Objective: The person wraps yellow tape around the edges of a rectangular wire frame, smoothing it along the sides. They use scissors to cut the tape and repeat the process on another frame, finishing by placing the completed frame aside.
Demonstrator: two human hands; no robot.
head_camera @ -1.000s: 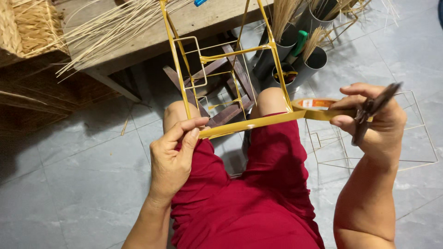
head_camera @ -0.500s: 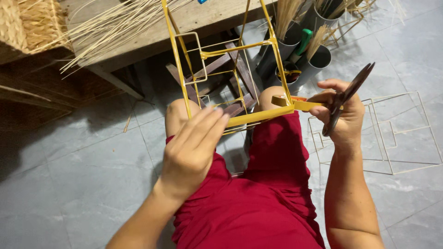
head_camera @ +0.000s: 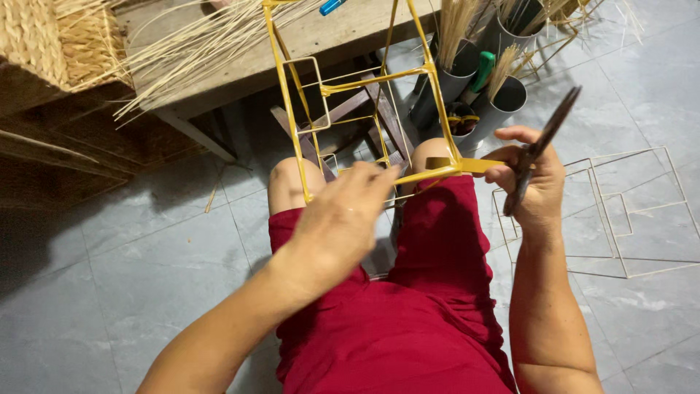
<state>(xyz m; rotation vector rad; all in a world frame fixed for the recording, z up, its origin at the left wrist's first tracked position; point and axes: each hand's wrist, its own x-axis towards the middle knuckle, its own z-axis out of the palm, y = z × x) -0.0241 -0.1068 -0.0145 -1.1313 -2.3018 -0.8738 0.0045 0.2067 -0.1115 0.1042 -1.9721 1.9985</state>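
Nearest the camera, the person's lap in dark red shorts [head_camera: 408, 328] fills the lower middle, knees bare above it. The left hand [head_camera: 343, 219] hovers over the left thigh, fingers loosely extended toward the lower bar of the yellow wire frame [head_camera: 364, 76]; whether its grip has closed on the bar cannot be told, since the hand hides the contact. The right hand [head_camera: 536, 182] is curled closed around dark scissors [head_camera: 543, 146], which point up and away, and its fingertips pinch the end of a flat yellow strip [head_camera: 477, 165] coming off the frame's lower right corner. The frame stands upright between the knees, leaning toward the bench [head_camera: 240, 62].

On the grey tiled floor [head_camera: 109, 292] just right of the right hand lie bare wire frames [head_camera: 627, 211]. Beyond the knees a dark wooden stool [head_camera: 364, 120] shows through the yellow frame. Farther off, grey tubes [head_camera: 503, 106] hold bundles of straw, and loose straw [head_camera: 182, 51] hangs over the bench edge, beside a woven basket [head_camera: 44, 44] at far left.
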